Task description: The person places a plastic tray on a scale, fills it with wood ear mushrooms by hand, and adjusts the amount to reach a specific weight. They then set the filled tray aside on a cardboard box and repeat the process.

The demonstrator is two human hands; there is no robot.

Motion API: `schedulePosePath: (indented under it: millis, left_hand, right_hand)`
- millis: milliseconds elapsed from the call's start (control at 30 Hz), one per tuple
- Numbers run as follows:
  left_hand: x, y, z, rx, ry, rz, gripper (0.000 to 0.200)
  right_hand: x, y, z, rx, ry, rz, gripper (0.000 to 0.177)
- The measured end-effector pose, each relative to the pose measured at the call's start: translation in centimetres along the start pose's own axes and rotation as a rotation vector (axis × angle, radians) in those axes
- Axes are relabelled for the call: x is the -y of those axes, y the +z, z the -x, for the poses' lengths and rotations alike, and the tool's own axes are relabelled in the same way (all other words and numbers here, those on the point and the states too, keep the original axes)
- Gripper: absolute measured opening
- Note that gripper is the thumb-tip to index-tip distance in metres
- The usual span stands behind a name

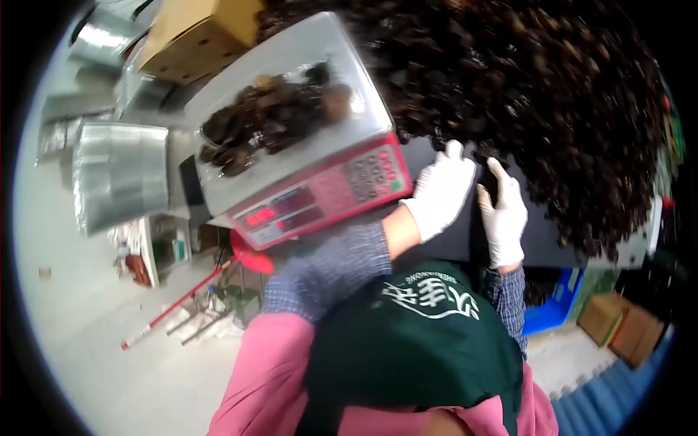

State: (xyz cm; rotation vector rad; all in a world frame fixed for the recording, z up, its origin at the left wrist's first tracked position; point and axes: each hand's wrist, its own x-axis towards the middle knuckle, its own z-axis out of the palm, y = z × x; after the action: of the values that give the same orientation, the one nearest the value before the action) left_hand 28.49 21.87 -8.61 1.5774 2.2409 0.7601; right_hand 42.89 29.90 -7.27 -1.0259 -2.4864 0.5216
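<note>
My left hand (440, 195), in a white glove, lies stretched out with its fingertips at the near edge of a pile of dark, wet-looking pieces (509, 94). My right hand (503, 218), also gloved in white, is beside it to the right, with thumb and fingers apart. Nothing can be clearly made out in either hand. Left of my hands stands a red-framed digital scale (313, 192) with lit red digits. On its pale tray (349, 54) rests a small heap of dark brown pieces (276, 116).
A cardboard box (196, 40) stands behind the scale. A dark work surface (542, 232) lies under the pile. Below it at right are a blue crate (563, 305) and brown cartons (618, 323). A red-handled tool (182, 298) and silvery packaging (120, 174) appear at left.
</note>
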Motion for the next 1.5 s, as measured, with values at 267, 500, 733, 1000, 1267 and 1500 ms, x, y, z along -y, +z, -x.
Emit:
schedulePosePath:
  millis: [267,500,733,1000,1267,1500]
  left_hand:
    - [0.7,1.0,-1.8,-0.022,0.069,-0.144,0.018]
    - [-0.3,-7.0,3.5,-0.328,0.227,0.31,0.019]
    - [7.5,-23.2,9.9,-0.856,0.03,-0.133,0.023]
    - [11.7,-25.3,11.6,-0.517,-0.198,-0.179,0.032]
    - [12.9,-26.4,12.9,-0.563,-0.192,0.111,0.061]
    - [14.3,-27.2,15.8,-0.725,-0.342,0.267,0.051]
  right_hand:
    - [-1.2,0.6,-0.7,0.043,-0.014,-0.093,0.026]
    - [3.2,-3.7,-2.0,-0.033,0.033,-0.353,0.03]
    - [16.5,-3.3,-10.3,0.023,-0.52,-0.486,0.035]
    - [24.2,3.9,-17.6,0.2,-0.848,0.026,0.042]
    - [23.0,0.8,-18.7,0.478,-0.383,-0.567,0.045]
    - [19.0,0.0,-17.2,0.377,-0.159,-0.892,0.037]
